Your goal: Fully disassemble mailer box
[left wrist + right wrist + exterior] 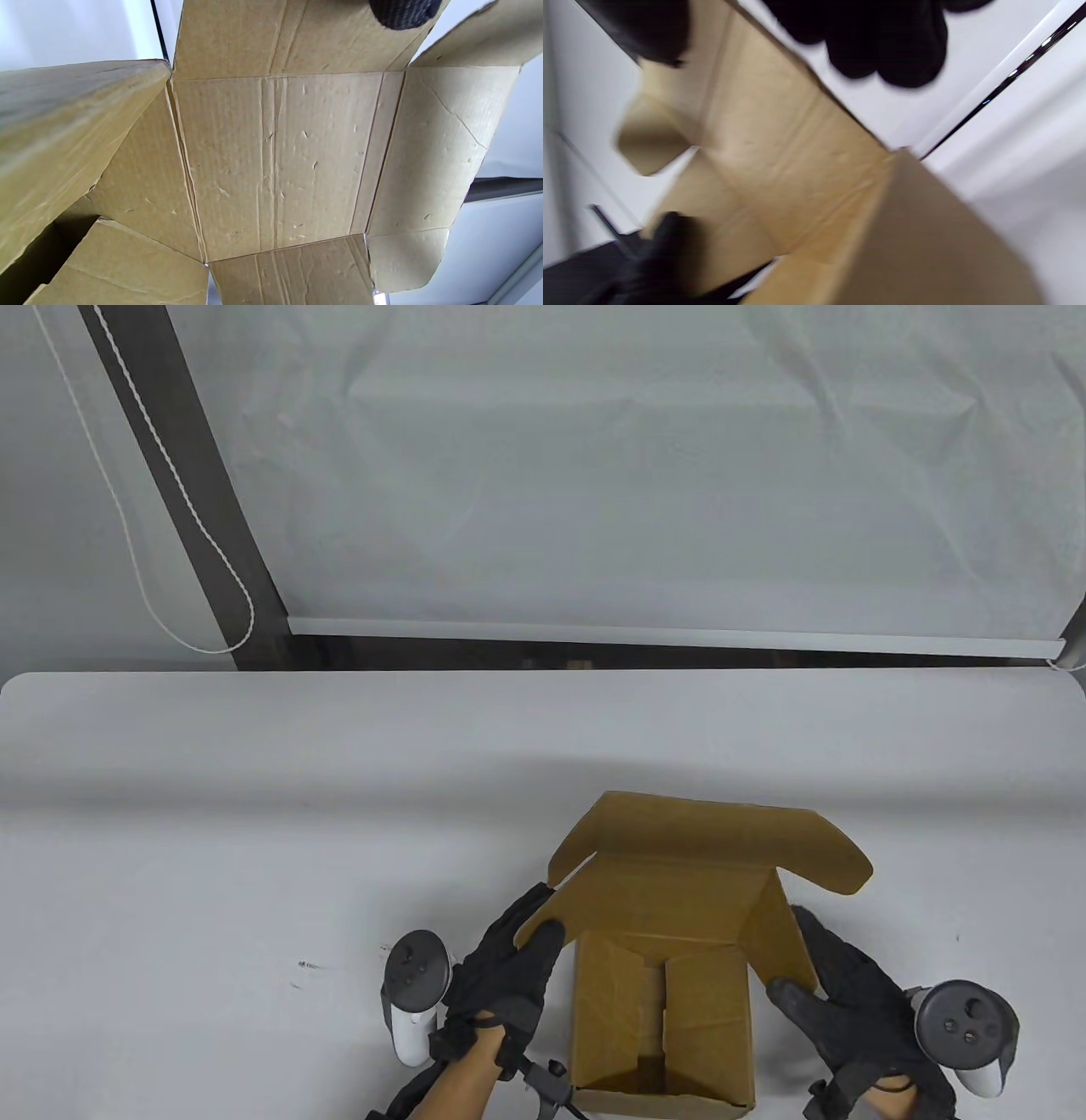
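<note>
Mailer box at near table edge, lid up, inner flaps still tucked. Left hand pinching left wall, thumb inside; right hand likewise on right wall. Best bet: pull walls outward evenly, free tucked flaps first, avoid tearing creases. White table, white blind behind.
</note>
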A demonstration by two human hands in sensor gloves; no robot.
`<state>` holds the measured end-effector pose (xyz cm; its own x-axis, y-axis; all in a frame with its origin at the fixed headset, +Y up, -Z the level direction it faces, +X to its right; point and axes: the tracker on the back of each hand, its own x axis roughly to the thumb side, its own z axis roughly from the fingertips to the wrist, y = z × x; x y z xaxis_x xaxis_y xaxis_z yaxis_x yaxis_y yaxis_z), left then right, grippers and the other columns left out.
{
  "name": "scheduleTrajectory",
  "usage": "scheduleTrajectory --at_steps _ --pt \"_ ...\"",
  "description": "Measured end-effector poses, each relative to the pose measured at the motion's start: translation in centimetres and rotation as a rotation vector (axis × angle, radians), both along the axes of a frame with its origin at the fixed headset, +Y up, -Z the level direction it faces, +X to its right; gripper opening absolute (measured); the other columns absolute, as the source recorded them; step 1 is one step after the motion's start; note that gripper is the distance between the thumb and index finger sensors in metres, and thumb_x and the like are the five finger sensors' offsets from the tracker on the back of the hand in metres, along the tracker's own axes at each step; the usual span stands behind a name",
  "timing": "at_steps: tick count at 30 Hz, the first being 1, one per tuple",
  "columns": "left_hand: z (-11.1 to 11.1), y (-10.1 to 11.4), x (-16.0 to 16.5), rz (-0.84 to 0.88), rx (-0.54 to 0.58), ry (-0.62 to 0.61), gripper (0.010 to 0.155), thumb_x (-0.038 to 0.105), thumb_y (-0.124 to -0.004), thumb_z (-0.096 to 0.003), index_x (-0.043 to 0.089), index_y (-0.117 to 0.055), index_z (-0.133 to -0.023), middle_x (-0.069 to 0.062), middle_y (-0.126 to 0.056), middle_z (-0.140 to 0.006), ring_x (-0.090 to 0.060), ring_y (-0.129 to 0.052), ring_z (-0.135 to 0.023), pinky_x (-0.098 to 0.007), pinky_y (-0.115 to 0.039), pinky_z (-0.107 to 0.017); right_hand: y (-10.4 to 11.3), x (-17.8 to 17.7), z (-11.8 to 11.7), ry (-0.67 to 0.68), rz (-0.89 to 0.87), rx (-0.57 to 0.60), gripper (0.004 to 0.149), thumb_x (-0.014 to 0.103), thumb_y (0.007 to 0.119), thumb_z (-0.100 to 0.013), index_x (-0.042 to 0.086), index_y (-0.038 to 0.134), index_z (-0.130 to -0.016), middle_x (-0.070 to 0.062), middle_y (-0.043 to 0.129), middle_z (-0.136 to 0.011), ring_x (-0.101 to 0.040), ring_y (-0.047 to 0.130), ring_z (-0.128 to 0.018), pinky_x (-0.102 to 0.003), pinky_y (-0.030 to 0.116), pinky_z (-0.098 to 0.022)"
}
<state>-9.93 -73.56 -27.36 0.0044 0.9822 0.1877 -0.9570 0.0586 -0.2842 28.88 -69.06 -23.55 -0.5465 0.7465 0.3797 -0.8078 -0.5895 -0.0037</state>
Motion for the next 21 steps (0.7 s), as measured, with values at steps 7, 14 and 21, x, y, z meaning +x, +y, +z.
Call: scheduleTrajectory --at_steps 7,14,21 --pt "0.2 -0.7 -0.4 -0.014 -0.049 0.137 0.092 0.056 -0.069 -0.0576 0.016 -0.005 -0.110 -0.021 -0.014 -0.117 -0.052 -0.021 -0.105 -0.079 -0.004 -0.060 -1.5 3.4 -1.3 -0.158 -0.243 -0.023 0.052 0.045 0.077 -0.056 0.002 0.084 -0.084 -0.023 0.101 -0.063 -0.037 0.100 -0.044 -0.060 0.070 -0.058" --pt "1.1 1.1 1.8 -0.367 0.194 0.065 0.084 0.052 -0.073 -0.0572 0.023 -0.007 -0.101 -0.012 0.007 -0.114 -0.045 -0.002 -0.106 -0.071 0.018 -0.057 -6.5 5.6 -3.4 -0.130 -0.648 -0.237 0.063 0.045 0.073 -0.058 -0.006 0.069 -0.094 -0.020 0.100 -0.054 -0.034 0.098 -0.034 -0.058 0.072 -0.056" --pt "1.8 2.4 5.6 -0.777 0.430 -0.278 0.061 0.045 -0.078 -0.0541 0.007 -0.067 -0.101 -0.027 -0.051 -0.113 -0.049 -0.030 -0.105 -0.073 -0.004 -0.066 -10.0 4.1 -3.3 -0.118 -0.915 -0.532 0.091 0.052 0.065 -0.061 -0.011 0.015 -0.103 -0.031 0.075 -0.088 -0.044 0.085 -0.064 -0.065 0.052 -0.067"
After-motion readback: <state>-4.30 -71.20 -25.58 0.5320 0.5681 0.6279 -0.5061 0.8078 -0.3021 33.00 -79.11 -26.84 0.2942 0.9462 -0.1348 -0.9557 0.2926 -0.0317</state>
